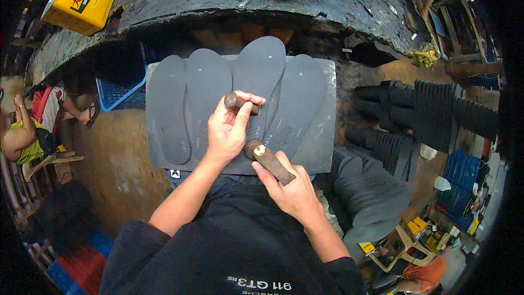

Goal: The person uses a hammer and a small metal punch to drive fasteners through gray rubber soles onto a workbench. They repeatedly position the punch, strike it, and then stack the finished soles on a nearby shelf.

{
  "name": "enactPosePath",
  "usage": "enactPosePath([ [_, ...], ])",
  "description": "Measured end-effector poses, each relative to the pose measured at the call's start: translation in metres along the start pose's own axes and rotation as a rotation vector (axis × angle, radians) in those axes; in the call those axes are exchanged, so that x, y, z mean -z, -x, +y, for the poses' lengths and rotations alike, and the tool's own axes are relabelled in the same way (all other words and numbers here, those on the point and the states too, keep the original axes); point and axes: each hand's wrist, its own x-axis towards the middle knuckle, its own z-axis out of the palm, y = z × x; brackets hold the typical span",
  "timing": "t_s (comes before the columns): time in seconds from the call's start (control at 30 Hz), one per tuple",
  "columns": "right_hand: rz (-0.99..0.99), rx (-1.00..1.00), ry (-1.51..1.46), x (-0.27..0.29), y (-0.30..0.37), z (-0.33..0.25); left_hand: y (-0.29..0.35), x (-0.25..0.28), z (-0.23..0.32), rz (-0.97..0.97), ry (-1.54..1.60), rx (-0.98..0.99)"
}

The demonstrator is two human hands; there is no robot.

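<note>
Several dark grey, textured shoe soles (213,93) lie side by side on a grey board (155,158) across my lap. Small pale marks show near their lower ends. My left hand (226,136) is closed around a short, dark, round-headed tool (231,100) that looks like a punch, held over the middle soles. Its lower end is partly covered by my fingers. Just below and to the right, my right hand (295,191) grips a worn brown hammer (275,166) with a pale yellow patch near its rounded end. The two tools are apart.
Beyond the board runs a dark, rough bench (180,3) with a yellow can (82,0). A blue basket (117,95) sits at left. Stacks of black soles (376,186) crowd the right. Other people sit at far left and lower right.
</note>
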Motion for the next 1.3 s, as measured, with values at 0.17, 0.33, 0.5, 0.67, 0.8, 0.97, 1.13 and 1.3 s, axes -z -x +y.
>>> enactPosePath([
  [0.17, -0.005, -0.019, 0.017, 0.000, -0.003, -0.006, -0.002, 0.003, 0.002, 0.007, 0.003, 0.002],
  [0.33, -0.021, -0.050, 0.027, -0.002, -0.001, -0.005, -0.002, 0.003, 0.002, 0.006, 0.015, 0.002],
  [0.5, -0.018, -0.052, 0.036, -0.003, -0.001, -0.007, -0.002, 0.002, 0.004, -0.006, 0.005, -0.005],
  [0.67, -0.012, -0.041, 0.038, -0.004, 0.002, -0.004, -0.002, 0.001, 0.002, -0.025, -0.029, -0.007],
  [0.8, -0.040, -0.080, 0.018, -0.008, 0.002, 0.004, -0.002, 0.000, 0.004, -0.069, -0.136, -0.020],
  [0.97, -0.019, 0.042, -0.172, 0.027, 0.002, -0.019, -0.005, -0.001, 0.012, -0.124, -0.396, -0.052],
  [1.13, 0.071, 0.309, -0.724, 0.096, 0.025, -0.070, -0.008, -0.004, 0.012, -0.115, -0.554, -0.234],
  [1.3, 0.393, 0.495, 0.899, 0.079, 0.000, -0.054, -0.004, -0.007, 0.005, -0.099, -0.616, -0.297],
])
